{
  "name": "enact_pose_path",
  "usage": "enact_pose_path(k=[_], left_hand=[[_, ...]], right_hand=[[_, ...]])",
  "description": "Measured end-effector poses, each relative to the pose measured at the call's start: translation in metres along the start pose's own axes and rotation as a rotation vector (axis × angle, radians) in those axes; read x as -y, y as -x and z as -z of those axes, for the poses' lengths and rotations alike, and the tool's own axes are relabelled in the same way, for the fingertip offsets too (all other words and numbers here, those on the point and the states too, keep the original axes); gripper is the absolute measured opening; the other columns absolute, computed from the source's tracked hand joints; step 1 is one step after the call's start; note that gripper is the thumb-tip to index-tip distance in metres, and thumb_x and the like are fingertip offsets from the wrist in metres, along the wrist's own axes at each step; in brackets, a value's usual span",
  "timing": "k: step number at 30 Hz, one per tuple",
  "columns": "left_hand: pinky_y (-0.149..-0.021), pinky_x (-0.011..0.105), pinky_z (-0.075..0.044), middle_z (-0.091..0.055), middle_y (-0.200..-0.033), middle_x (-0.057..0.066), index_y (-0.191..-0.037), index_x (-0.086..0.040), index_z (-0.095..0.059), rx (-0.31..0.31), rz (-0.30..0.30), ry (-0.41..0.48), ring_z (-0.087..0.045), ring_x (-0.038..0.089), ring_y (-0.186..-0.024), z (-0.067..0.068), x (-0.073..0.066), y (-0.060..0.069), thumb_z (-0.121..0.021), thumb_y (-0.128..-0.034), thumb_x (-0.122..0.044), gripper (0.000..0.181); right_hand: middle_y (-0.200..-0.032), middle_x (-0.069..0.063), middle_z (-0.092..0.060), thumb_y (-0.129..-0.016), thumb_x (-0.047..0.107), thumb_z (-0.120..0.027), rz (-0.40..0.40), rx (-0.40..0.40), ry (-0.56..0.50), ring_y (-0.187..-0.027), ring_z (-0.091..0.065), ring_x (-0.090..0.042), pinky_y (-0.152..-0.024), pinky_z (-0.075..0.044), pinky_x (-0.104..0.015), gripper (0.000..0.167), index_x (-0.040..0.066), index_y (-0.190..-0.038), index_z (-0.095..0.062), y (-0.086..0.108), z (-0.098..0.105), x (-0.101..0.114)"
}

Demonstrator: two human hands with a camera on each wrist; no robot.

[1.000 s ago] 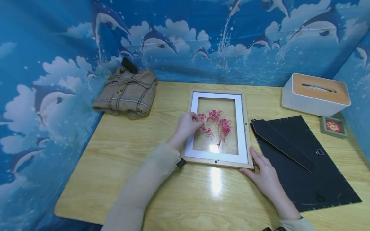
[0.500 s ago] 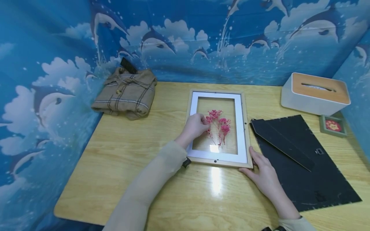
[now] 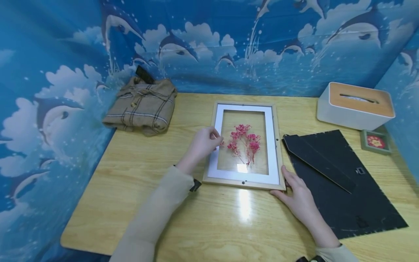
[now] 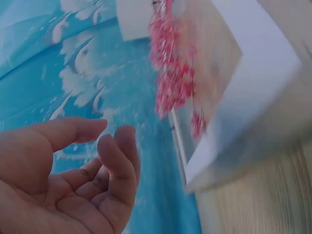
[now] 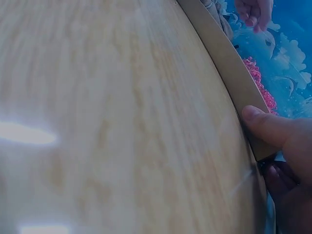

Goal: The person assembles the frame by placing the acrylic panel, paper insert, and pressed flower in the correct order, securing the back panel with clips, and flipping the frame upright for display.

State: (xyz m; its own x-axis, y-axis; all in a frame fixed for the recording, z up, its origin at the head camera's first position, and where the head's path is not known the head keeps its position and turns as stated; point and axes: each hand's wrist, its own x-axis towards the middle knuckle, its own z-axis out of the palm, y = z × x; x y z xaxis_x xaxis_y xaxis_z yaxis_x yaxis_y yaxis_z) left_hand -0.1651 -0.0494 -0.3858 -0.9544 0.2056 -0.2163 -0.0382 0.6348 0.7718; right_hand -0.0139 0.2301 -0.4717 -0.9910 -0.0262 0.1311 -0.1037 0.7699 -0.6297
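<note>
Pink dried flowers (image 3: pixel 243 140) lie spread inside the white mat of a light wooden picture frame (image 3: pixel 243 183) flat on the table. My left hand (image 3: pixel 203 143) hovers over the frame's left edge, fingers loosely bent. In the left wrist view, a gap shows between the thumb and fingertips of my left hand (image 4: pixel 92 170), with nothing in it. A small pink sprig lies by those fingertips in the head view. My right hand (image 3: pixel 297 193) grips the frame's near right corner. The right wrist view shows the thumb (image 5: pixel 265 126) against the frame's wooden side (image 5: pixel 229 68).
Right of the frame lies a black backing board (image 3: pixel 347 182) with its stand leg (image 3: pixel 317 163). Behind it are a white tissue box (image 3: pixel 347 112) with a wooden lid and a small green-framed piece (image 3: pixel 375 142). Folded plaid cloth (image 3: pixel 144 105) sits back left. A dolphin-print curtain (image 3: pixel 209 47) borders the table.
My left hand moved right over the flowers, then back left to the frame's edge. Pink blossoms formerly at the left now sit closer to the main bunch. My right hand stays put.
</note>
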Motion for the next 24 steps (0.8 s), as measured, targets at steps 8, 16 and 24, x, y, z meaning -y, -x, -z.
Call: enact_pose_path(k=[8, 16, 24], left_hand=[[-0.068, 0.03, -0.052, -0.062, -0.086, 0.007, -0.096, -0.004, -0.063, -0.082, -0.093, 0.021, -0.059, 0.02, -0.076, 0.023, 0.037, 0.023, -0.061, -0.0912, -0.013, 0.011], [-0.082, 0.036, -0.051, -0.063, -0.099, 0.011, -0.109, 0.001, -0.061, -0.093, -0.181, 0.091, -0.058, 0.023, -0.091, 0.021, 0.063, 0.043, -0.06, -0.0915, -0.009, 0.02], [-0.098, 0.04, -0.045, -0.054, -0.127, 0.022, -0.128, 0.005, -0.05, -0.071, -0.156, 0.275, -0.054, 0.032, -0.113, 0.014, 0.077, 0.055, -0.06, -0.0907, -0.003, 0.04]], right_hand=[[-0.137, -0.026, -0.044, -0.076, 0.021, -0.081, 0.001, 0.016, 0.002, -0.112, -0.049, -0.04, -0.089, -0.043, -0.057, 0.087, 0.001, -0.146, -0.034, -0.001, 0.002, 0.001], [-0.137, -0.027, -0.043, -0.077, 0.021, -0.081, -0.014, 0.043, 0.007, -0.109, -0.052, -0.039, -0.088, -0.044, -0.055, 0.087, 0.002, -0.147, -0.032, -0.001, 0.003, 0.001], [-0.136, -0.027, -0.043, -0.078, 0.022, -0.08, -0.015, 0.05, 0.005, -0.104, -0.056, -0.038, -0.087, -0.046, -0.054, 0.087, 0.002, -0.147, -0.031, -0.001, 0.005, 0.002]])
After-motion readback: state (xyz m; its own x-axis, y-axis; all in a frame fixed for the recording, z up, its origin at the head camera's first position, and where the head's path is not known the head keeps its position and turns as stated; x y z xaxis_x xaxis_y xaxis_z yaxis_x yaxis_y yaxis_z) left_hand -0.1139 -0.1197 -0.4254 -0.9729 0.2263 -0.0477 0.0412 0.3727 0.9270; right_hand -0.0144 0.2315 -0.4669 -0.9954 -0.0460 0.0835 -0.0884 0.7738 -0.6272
